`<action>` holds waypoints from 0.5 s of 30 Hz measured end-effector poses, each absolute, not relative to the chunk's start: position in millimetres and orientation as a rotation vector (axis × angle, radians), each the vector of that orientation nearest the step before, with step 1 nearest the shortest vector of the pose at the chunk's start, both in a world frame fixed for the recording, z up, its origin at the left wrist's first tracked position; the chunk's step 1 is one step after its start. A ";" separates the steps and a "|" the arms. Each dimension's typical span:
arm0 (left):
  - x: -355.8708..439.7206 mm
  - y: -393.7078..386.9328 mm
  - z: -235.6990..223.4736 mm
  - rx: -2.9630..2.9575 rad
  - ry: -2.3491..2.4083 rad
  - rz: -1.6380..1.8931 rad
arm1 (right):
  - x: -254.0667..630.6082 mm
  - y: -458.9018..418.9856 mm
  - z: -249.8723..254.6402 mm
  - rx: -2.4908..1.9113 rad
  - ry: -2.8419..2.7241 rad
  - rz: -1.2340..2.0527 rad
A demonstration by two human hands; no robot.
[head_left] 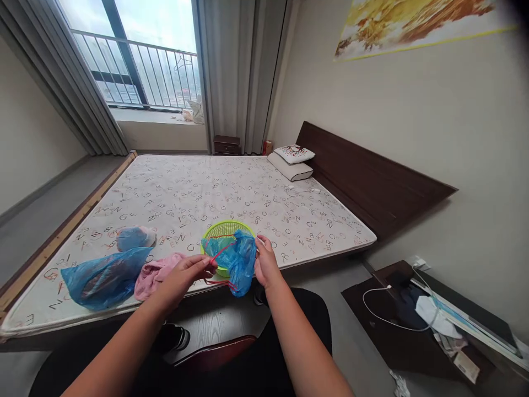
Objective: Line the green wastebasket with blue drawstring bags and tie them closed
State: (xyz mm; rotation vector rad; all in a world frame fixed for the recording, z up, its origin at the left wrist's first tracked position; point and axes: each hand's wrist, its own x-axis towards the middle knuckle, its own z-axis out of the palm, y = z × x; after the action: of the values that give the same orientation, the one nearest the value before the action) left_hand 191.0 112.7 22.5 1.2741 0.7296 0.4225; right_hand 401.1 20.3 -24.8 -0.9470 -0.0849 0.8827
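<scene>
Both my hands hold a small blue plastic bag with a red drawstring in front of me, over the near edge of the mattress. My left hand pinches the red string at the bag's left side. My right hand grips the bag's right side, fingers closed. Just behind the bag sits a green mesh basket on the mattress.
A pink cloth, a large blue bag and a smaller blue bag lie at the near left of the mattress. Pillows rest by the headboard. A low dark table with cables and papers stands at the right.
</scene>
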 end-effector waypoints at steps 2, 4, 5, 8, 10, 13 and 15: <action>193.6 104.0 22.7 1.457 0.702 0.413 | 391.9 20.4 -22.4 -0.989 -0.118 0.911; 196.6 96.9 22.2 1.650 0.658 0.412 | 383.2 19.2 -22.0 -1.067 -0.175 0.950; 198.3 93.4 22.5 1.735 0.621 0.405 | 379.2 18.3 -22.8 -1.110 -0.207 0.974; 203.1 82.6 28.4 1.918 0.445 0.300 | 371.1 16.1 -28.9 -1.215 -0.319 1.017; 205.1 76.0 35.8 2.005 0.307 0.186 | 369.6 15.4 -34.3 -1.292 -0.403 1.018; 204.6 71.0 45.1 2.077 0.197 0.105 | 371.3 14.8 -40.1 -1.345 -0.472 1.056; 201.6 72.4 47.1 2.107 0.190 0.112 | 373.7 14.0 -41.7 -1.226 -0.399 1.063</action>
State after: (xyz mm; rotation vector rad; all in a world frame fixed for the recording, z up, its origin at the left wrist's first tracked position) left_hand 201.6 72.4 47.1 2.1074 0.1898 0.1117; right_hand 373.7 14.0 -41.7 -1.2261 -0.3993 1.0630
